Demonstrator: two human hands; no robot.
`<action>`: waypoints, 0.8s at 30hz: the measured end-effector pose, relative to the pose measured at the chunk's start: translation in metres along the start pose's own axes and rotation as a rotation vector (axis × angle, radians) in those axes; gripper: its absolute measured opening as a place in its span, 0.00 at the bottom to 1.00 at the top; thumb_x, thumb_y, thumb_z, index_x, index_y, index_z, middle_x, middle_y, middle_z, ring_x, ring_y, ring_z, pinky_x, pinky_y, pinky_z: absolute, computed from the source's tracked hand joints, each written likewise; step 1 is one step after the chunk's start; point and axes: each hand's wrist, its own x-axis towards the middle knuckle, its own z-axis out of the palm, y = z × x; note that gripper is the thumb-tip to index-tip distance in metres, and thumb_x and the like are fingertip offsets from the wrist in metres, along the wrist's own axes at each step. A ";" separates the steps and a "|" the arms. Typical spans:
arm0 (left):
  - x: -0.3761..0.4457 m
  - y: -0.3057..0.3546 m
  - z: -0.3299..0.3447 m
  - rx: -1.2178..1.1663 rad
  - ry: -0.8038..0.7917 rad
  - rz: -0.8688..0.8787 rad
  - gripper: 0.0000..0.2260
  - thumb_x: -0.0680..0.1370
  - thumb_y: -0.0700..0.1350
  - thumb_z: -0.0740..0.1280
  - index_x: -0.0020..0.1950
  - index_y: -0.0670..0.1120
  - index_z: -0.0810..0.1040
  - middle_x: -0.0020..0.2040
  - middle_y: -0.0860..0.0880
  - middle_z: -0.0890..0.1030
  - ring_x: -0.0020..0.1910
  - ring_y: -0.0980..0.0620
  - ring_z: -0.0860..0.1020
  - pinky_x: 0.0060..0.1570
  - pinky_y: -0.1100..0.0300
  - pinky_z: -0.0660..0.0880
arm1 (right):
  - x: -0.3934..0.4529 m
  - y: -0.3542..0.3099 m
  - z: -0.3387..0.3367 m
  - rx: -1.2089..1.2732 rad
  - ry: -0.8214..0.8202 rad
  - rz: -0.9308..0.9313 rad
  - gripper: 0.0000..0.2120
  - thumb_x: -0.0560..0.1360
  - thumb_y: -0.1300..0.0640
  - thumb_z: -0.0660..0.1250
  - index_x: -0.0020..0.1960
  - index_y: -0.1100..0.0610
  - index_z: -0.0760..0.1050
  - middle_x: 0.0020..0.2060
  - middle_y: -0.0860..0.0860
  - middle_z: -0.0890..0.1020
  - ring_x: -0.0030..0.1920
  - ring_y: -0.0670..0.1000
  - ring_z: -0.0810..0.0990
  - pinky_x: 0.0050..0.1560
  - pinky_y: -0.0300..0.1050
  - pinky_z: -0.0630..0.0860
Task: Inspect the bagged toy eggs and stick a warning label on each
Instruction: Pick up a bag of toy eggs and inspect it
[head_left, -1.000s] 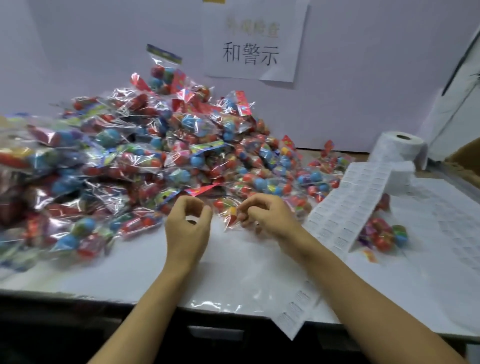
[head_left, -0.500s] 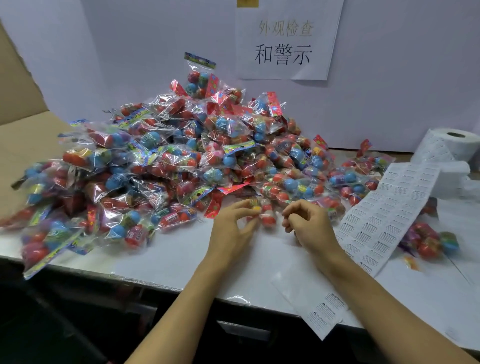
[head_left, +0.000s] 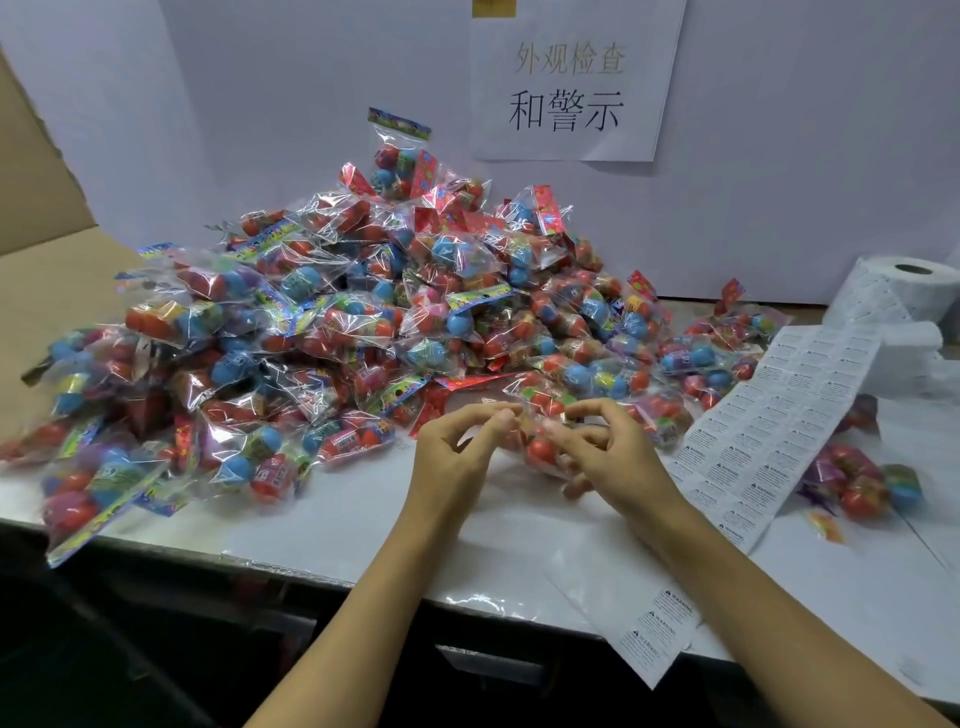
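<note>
head view: both hands' fingers (head_left: 493, 418) pinch one slippery bag of eggs (head_left: 543, 441); it could slide back into the pile (head_left: 363, 312).

A white paper sign (head_left: 574, 78) with two rows of Chinese characters, the upper row faint and the lower row bold black, hangs on the pale lavender back wall (head_left: 805, 130), held at its top edge by a small strip of yellow tape (head_left: 493, 8). At the far left a brown cardboard panel (head_left: 36, 171) leans against that wall and folds down flat onto the glossy white tabletop (head_left: 332, 525). Below the table's front edge lies a dark, shadowed space (head_left: 130, 649) where nothing can be made out.
</note>
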 end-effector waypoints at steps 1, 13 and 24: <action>0.000 0.000 -0.001 0.020 0.024 0.024 0.06 0.75 0.47 0.71 0.47 0.47 0.87 0.51 0.49 0.86 0.54 0.51 0.83 0.51 0.61 0.79 | 0.000 0.000 0.000 -0.008 -0.005 -0.001 0.16 0.74 0.52 0.76 0.57 0.53 0.75 0.41 0.53 0.86 0.36 0.51 0.86 0.32 0.45 0.81; 0.004 -0.004 -0.005 -0.271 -0.052 -0.296 0.49 0.62 0.31 0.72 0.80 0.50 0.60 0.69 0.47 0.74 0.67 0.55 0.77 0.58 0.53 0.81 | -0.005 0.004 0.004 -0.030 -0.122 -0.193 0.18 0.72 0.69 0.75 0.56 0.54 0.76 0.45 0.56 0.84 0.45 0.58 0.85 0.44 0.54 0.84; 0.006 0.012 -0.009 -0.378 0.086 -0.380 0.30 0.65 0.42 0.80 0.66 0.44 0.75 0.57 0.46 0.83 0.46 0.49 0.86 0.36 0.55 0.81 | -0.010 -0.001 0.006 0.035 -0.214 -0.299 0.09 0.75 0.73 0.70 0.50 0.62 0.78 0.47 0.55 0.86 0.52 0.51 0.86 0.51 0.47 0.83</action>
